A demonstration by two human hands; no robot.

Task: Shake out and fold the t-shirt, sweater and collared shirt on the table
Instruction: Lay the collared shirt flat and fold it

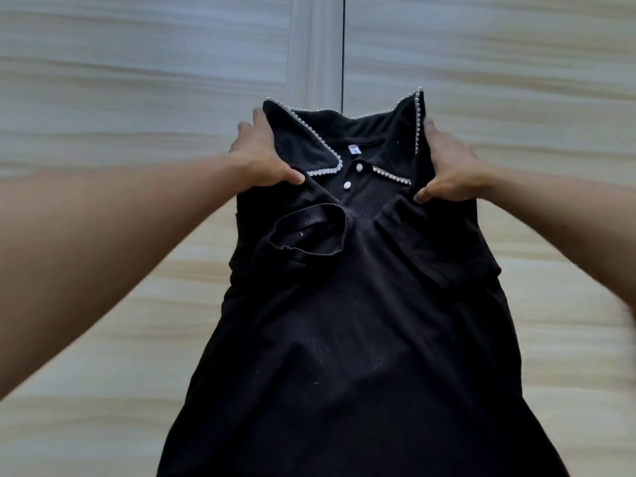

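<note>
Firmly, the left hand (261,163) is gripping the shoulder of a black collared shirt (361,321) at about 10 o'clock from the middle of the view. Its thumb (296,179) is pressing on the front of the fabric and its fingers are reaching round the edge behind it. The right hand (451,170) is doing the same at about 2 o'clock, with its thumb (421,196) lying on the front and the fingers curling past the far side of the shoulder. Both hands are slightly blurred.

Between them the collar (309,132) is standing open, edged with a row of small white pearl beads (323,172). Two white buttons (359,168) are sitting on the placket at 12 o'clock from the shirt's middle. One short sleeve (306,235) is lying across the chest below the left thumb with its opening gaping, and the other sleeve (423,242) is lying flatter below the right thumb.

The body of the shirt is spreading wider toward 6 o'clock and running out of view at the bottom edge. Behind it a pale wood-grain surface (103,98) is filling the view. I cannot tell whether the shirt is lying on it or hanging clear of it. A lighter strip (309,46) and a thin dark line (343,46) are running from the collar toward 12 o'clock.
</note>
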